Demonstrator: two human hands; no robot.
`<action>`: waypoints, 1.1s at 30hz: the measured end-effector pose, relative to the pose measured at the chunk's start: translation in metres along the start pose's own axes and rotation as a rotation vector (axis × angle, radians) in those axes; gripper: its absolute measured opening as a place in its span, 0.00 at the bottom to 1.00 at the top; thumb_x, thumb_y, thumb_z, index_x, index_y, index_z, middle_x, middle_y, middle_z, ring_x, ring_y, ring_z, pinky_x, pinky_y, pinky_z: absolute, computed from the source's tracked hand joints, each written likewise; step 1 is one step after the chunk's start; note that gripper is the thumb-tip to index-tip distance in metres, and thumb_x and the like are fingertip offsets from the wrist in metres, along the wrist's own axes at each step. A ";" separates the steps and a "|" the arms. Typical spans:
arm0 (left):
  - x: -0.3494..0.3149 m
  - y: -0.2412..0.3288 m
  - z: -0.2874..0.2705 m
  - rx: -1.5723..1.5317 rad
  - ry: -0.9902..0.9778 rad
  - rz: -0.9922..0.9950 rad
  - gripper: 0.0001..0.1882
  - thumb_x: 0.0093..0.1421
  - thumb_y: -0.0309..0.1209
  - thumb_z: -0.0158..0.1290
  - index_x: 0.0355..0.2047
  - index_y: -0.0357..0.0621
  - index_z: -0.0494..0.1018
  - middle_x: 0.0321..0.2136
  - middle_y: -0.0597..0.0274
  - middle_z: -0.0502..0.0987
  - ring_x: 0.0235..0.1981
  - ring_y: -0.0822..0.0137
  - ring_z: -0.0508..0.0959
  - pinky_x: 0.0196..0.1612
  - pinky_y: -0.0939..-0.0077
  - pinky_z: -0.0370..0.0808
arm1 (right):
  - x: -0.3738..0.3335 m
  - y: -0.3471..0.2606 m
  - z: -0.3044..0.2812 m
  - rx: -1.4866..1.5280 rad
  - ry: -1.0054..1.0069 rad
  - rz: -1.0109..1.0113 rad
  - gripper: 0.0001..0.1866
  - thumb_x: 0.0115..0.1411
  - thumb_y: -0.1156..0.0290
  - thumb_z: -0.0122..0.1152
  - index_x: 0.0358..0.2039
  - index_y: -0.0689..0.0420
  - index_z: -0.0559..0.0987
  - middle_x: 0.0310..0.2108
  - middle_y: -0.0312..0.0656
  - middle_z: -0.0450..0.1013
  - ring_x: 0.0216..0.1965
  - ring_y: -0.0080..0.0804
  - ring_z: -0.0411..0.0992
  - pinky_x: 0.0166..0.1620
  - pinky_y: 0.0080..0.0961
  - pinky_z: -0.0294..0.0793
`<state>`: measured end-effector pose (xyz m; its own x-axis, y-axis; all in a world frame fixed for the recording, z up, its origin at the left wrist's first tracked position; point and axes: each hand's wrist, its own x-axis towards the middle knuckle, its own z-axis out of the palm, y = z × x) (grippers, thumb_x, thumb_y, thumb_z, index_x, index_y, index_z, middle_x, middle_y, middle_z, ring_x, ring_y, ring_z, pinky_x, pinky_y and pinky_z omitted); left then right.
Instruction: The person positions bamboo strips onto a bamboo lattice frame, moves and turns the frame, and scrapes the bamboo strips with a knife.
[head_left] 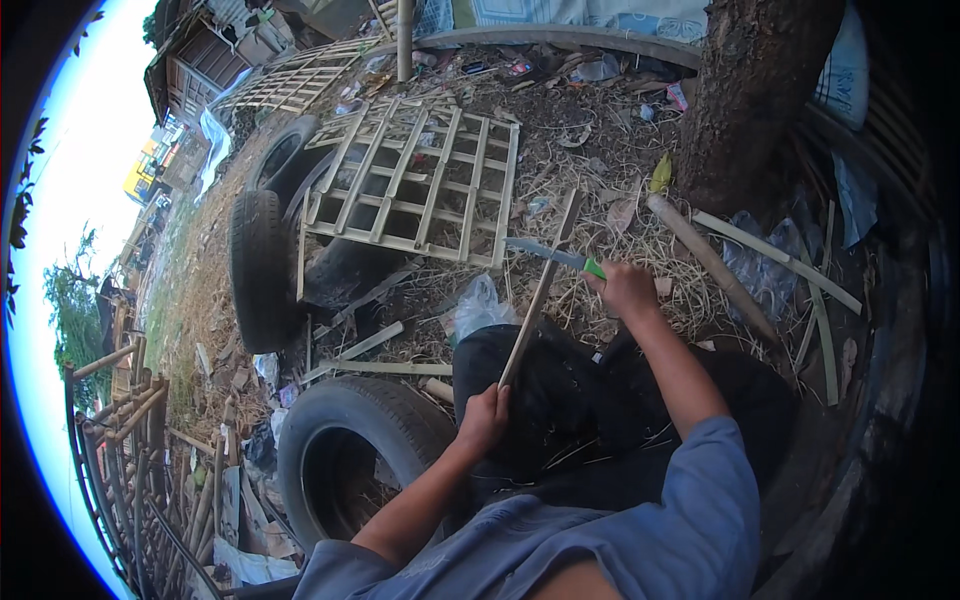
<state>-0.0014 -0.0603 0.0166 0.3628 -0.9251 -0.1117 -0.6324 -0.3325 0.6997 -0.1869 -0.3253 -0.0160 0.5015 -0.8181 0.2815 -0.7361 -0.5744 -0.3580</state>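
Observation:
My left hand [484, 420] is closed round the near end of a long bamboo strip [529, 325], which slants up and away over my dark-trousered legs. In my right hand [627, 291] is a knife [550, 253] with a green handle, gripped with the blade pointing left. That blade lies across the upper part of the strip and seems to touch it. Whether it cuts into the bamboo, I cannot tell. Pale shavings lie on my trousers [585, 410].
A bamboo lattice panel [420, 190] leans over old tyres [262, 270] ahead left; another tyre [350, 405] lies beside my left arm. Right of me are a bamboo pole [712, 265], split strips [780, 258] and a tree trunk [755, 100]. Plastic bags [482, 305] and dry shavings litter the ground.

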 end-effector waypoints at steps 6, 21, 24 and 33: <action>-0.001 -0.002 -0.004 -0.023 -0.007 -0.065 0.17 0.65 0.35 0.43 0.25 0.33 0.67 0.18 0.37 0.69 0.25 0.37 0.72 0.26 0.54 0.66 | -0.005 -0.012 0.005 -0.021 0.277 0.010 0.24 0.58 0.45 0.55 0.21 0.55 0.73 0.16 0.42 0.72 0.20 0.38 0.75 0.22 0.34 0.73; -0.003 0.002 0.005 0.148 0.035 -0.020 0.14 0.65 0.34 0.43 0.26 0.37 0.66 0.16 0.38 0.70 0.23 0.37 0.73 0.26 0.46 0.67 | 0.003 -0.045 -0.039 0.162 -0.179 0.187 0.25 0.60 0.46 0.51 0.26 0.58 0.79 0.19 0.49 0.74 0.25 0.48 0.76 0.29 0.42 0.75; -0.002 0.002 0.010 0.193 0.027 -0.032 0.14 0.65 0.34 0.43 0.26 0.36 0.66 0.16 0.38 0.69 0.23 0.37 0.72 0.25 0.48 0.65 | 0.005 -0.047 -0.043 -0.021 -0.151 0.171 0.24 0.59 0.47 0.53 0.25 0.58 0.78 0.19 0.46 0.74 0.23 0.43 0.76 0.26 0.39 0.75; -0.002 -0.002 0.003 0.129 0.019 -0.024 0.14 0.65 0.34 0.44 0.26 0.36 0.65 0.17 0.37 0.69 0.24 0.35 0.72 0.26 0.47 0.65 | -0.033 -0.065 0.011 0.110 0.303 0.382 0.21 0.59 0.48 0.55 0.23 0.55 0.73 0.18 0.43 0.74 0.20 0.45 0.74 0.23 0.40 0.70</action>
<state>-0.0032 -0.0582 0.0133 0.3913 -0.9133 -0.1130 -0.7058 -0.3767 0.6000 -0.1507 -0.2614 -0.0119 0.0386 -0.9352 0.3519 -0.7811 -0.2479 -0.5731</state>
